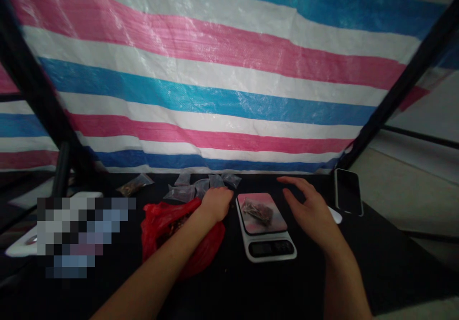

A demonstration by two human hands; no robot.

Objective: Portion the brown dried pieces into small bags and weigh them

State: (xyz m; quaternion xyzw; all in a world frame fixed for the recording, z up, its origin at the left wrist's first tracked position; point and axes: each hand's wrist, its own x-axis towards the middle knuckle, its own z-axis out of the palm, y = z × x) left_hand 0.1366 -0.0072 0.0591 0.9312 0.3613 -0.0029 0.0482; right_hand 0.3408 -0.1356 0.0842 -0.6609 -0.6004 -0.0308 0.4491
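Observation:
A white digital scale stands on the black table, and a small clear bag with dark contents lies on its plate. My left hand is closed beside the scale, over the far right edge of an open red plastic bag; what its fingers hold, if anything, is hidden. Dark bits show inside the red bag. To the right of the scale, my right hand hovers with fingers apart and nothing in it. Several clear small bags lie behind the red bag.
A phone lies at the table's right edge, with a white object near it. Another small bag with brown contents is at the back left. A striped sheet hangs behind the table between dark poles.

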